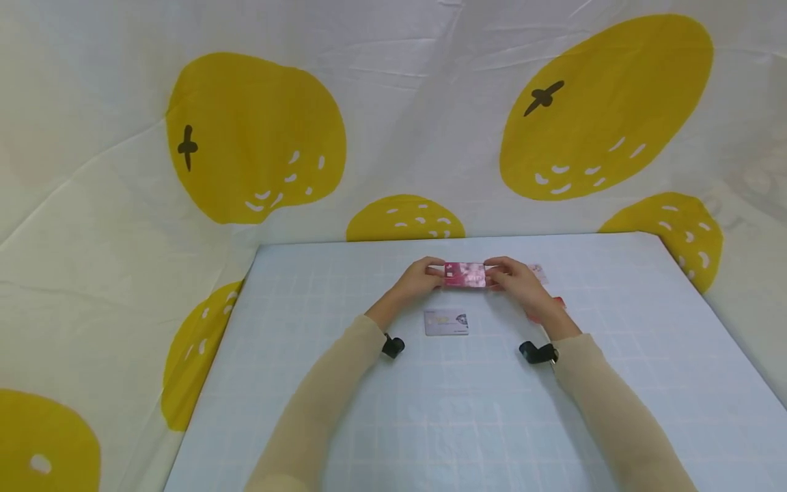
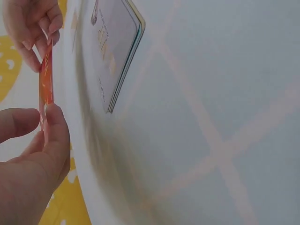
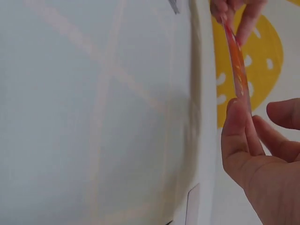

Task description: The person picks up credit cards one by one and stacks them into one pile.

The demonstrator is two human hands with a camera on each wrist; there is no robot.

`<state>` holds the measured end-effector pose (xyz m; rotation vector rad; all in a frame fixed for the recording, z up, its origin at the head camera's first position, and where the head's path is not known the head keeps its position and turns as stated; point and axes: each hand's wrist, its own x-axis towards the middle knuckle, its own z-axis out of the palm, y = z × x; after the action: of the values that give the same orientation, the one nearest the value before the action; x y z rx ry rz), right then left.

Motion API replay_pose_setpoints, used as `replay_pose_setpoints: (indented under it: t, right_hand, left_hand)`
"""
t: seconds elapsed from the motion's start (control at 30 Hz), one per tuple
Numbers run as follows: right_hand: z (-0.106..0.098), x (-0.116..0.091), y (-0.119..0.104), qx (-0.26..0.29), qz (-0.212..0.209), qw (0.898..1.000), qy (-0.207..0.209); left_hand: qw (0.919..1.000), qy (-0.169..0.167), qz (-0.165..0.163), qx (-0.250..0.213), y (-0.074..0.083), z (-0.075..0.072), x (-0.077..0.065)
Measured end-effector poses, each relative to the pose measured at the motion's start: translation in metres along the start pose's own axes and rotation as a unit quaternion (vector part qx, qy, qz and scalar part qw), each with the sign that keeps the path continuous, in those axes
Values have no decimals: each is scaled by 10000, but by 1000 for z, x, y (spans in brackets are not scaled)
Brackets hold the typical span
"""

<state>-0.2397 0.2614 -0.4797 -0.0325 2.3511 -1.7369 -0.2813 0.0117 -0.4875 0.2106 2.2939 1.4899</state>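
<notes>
Card [image 1: 468,275] — long axis left-right, chip [image 1: 449,275] seemingly at left.

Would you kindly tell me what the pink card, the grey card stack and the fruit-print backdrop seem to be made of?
Pink card: probably glossy plastic, given its bright patches and thin edge. Grey card stack: likely smooth plastic; crisp rounded corners and thin layered edges show. Fruit-print backdrop: thin, creased, faintly shiny sheeting, either fabric or plastic.

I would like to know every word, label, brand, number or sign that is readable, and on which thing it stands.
None can be read.
Pale card stack: lettering, too blurred.
Pink card: markings, too small.
Red card, whitish card, partly hidden: no readable text.
Backdrop, right: faint letter-like marks, unclear.
</notes>
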Motion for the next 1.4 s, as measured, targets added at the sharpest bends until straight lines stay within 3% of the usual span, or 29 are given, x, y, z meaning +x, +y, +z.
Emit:
replay_pose_setpoints:
  t: [0.3,0.47,0.7,0.9,1.4]
  right_hand:
    - [15,-6,-2,-122,-209,9997,-28]
    - [25,-16,-8,-121,-219,9996,-108]
    - [36,-30,-9,-31,-421,9985,-347]
    - [45,-40,-10,-122,-295,9982,-501]
    - [51,-48,3,-234,-219,9974,-641]
  left_hand:
    - [9997,-49,257,-29,-9,-15,-27]
    - [9996,-108,226,-111,-14,-22,-41]
    - [9973,-325,117,-643,-22,-28,-62]
    - [9954,-383,195,-860,-28,-30,-78]
    - [9985,-501,187,65,-37,-26,-92]
